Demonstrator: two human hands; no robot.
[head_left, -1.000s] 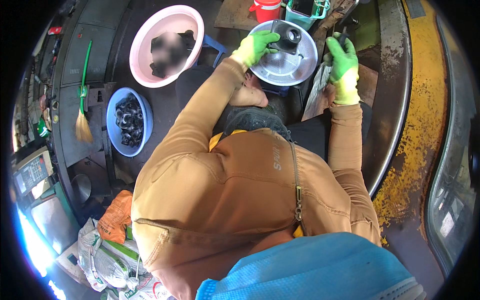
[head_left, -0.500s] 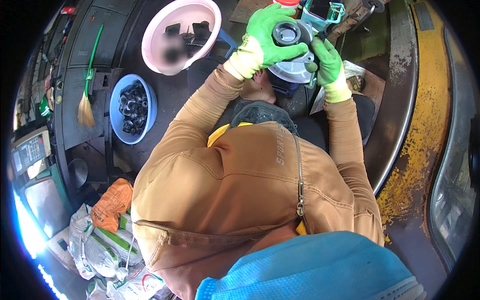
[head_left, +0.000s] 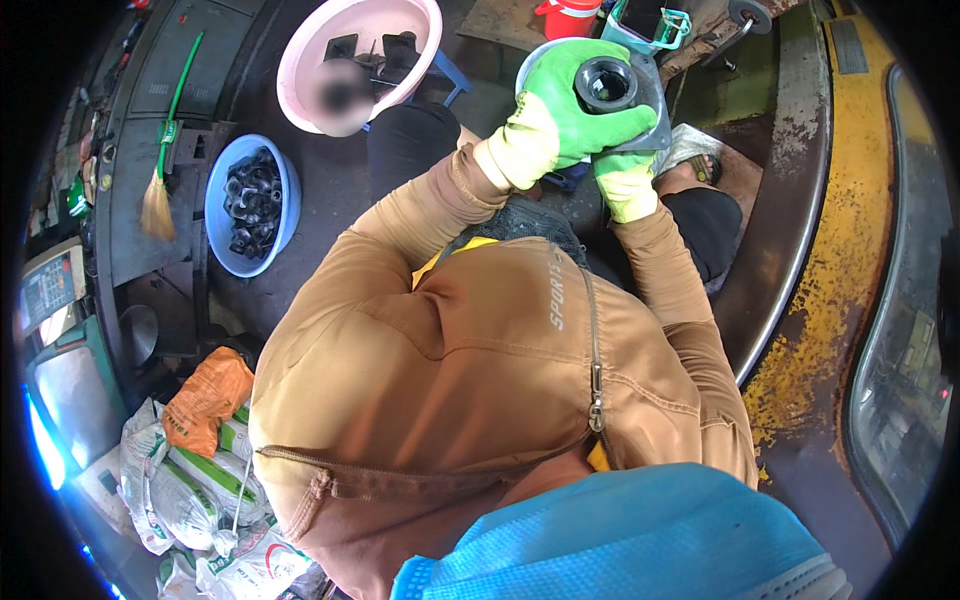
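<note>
A black flanged part (head_left: 606, 66), with a raised round collar and a flat squarish plate, is held up in front of me. My left hand (head_left: 562, 105), in a green and pale yellow glove, closes on it from the left, fingers behind the collar and thumb across the near side. My right hand (head_left: 627, 180), gloved alike, supports the part from beneath; its fingers are mostly hidden by the plate. A pale round rim (head_left: 527, 66) shows just behind my left hand.
A pink basin (head_left: 293, 75) with dark parts stands ahead left, a blue basin (head_left: 291, 215) full of black parts nearer. A red bucket (head_left: 570, 18) and turquoise basket (head_left: 668, 38) are beyond my hands. A yellow machine edge (head_left: 815, 340) runs along the right.
The black part has tilted, so its squarish plate now shows. My right hand has moved from the part's right side to underneath it. My left hand has shifted slightly right and nearer.
</note>
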